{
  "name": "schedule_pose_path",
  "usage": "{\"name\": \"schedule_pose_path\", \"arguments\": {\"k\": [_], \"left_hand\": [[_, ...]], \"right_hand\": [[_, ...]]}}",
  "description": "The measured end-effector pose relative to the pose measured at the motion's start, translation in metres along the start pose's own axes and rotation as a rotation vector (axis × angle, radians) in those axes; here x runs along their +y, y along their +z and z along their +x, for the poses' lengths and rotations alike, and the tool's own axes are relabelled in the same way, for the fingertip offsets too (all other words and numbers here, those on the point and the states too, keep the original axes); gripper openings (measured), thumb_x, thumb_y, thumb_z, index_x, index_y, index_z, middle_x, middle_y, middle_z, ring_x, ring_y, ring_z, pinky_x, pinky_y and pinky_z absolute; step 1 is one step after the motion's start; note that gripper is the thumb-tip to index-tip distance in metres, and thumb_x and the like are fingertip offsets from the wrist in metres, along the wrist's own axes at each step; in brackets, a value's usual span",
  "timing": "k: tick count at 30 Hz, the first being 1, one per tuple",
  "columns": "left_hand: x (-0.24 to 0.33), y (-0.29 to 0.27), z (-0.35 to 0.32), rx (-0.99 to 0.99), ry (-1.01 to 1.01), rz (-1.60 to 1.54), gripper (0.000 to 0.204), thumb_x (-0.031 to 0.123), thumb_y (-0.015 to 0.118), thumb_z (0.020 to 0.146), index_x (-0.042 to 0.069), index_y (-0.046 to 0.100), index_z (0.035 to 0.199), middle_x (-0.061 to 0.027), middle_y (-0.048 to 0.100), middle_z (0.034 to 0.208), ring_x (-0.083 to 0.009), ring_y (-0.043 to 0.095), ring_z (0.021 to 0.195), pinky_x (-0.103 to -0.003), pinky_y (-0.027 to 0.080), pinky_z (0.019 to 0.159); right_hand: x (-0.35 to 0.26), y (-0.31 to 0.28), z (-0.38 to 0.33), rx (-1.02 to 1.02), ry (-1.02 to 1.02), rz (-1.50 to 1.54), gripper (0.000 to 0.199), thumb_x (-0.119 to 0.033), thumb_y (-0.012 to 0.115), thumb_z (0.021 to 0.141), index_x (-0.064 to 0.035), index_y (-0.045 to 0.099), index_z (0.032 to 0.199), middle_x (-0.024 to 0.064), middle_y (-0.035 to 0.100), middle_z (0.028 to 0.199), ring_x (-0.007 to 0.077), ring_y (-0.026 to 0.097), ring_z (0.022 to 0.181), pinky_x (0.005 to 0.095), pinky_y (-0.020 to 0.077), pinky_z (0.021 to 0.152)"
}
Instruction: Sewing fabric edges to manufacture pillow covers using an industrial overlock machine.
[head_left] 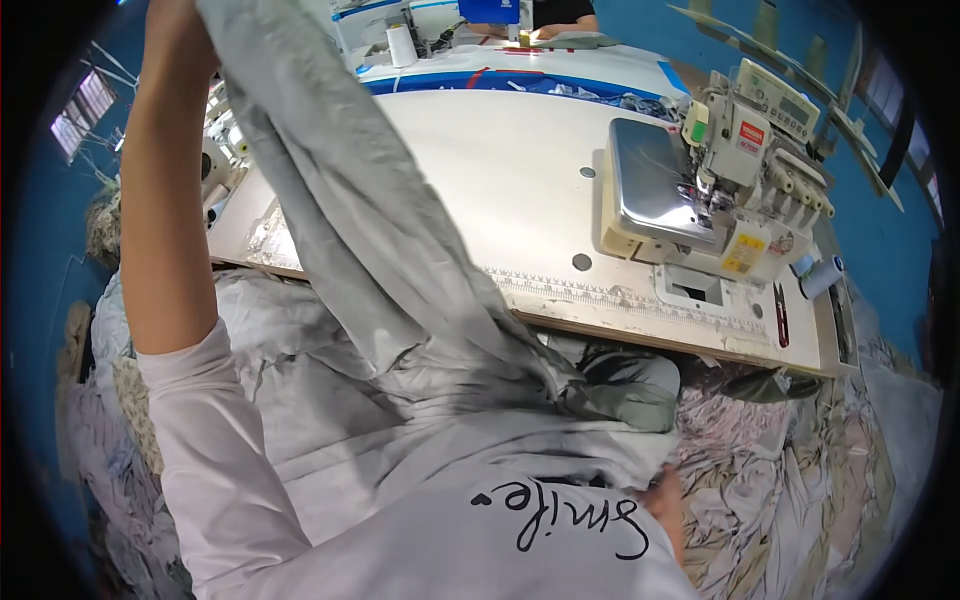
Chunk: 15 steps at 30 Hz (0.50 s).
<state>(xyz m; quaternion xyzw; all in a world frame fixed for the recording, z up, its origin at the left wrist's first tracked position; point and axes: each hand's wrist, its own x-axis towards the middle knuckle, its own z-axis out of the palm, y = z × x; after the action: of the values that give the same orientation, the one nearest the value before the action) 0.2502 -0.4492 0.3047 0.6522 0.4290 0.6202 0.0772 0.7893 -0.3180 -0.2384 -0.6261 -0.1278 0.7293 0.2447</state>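
Note:
My left hand (180, 35) is raised at the upper left, partly cut off by the picture's edge. It is closed on a long piece of grey cloth (370, 190), which stretches down from it across the table's front edge into my lap. More pale grey cloth (330, 400) lies bunched over my lap. Low on the right, beside my white shirt, my right hand (665, 500) shows only in part and is blurred; its fingers cannot be made out. A dark and greyish-green bundle (640, 395) lies close to it, under the table edge.
An overlock sewing machine (740, 180) stands on the right of the white table (530, 150). Red-handled thread snips (781, 315) and a thread spool (822, 277) lie near it. Crumpled cloth (770, 480) is heaped at the right. Across the table, a person (563, 15) is partly visible.

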Motion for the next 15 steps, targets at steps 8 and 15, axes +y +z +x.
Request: {"name": "schedule_pose_path", "arguments": {"k": [8, 15], "left_hand": [[0.019, 0.150, 0.008, -0.026, -0.515, 0.896, 0.014, 0.010, 0.052, 0.085, -0.001, 0.058, 0.080, -0.0013, 0.051, 0.068, -0.0097, 0.048, 0.060, -0.022, 0.037, 0.052], [-0.031, 0.177, -0.035, -0.563, 0.025, 1.215, 0.030, -0.004, 0.052, 0.067, 0.004, 0.064, 0.092, -0.0170, 0.063, 0.083, -0.0335, 0.060, 0.079, -0.040, 0.046, 0.071]], "right_hand": [[0.024, 0.109, 0.074, 0.123, -1.725, -1.377, 0.031, -0.019, 0.046, 0.082, 0.0023, 0.051, 0.105, 0.0210, 0.055, 0.102, 0.0320, 0.054, 0.094, 0.0381, 0.0424, 0.084], [-0.069, 0.268, -0.197, -0.480, -1.806, -0.583, 0.033, -0.020, 0.072, 0.069, -0.0014, 0.058, 0.092, 0.0096, 0.060, 0.081, 0.0225, 0.059, 0.078, 0.0344, 0.0469, 0.074]]}}
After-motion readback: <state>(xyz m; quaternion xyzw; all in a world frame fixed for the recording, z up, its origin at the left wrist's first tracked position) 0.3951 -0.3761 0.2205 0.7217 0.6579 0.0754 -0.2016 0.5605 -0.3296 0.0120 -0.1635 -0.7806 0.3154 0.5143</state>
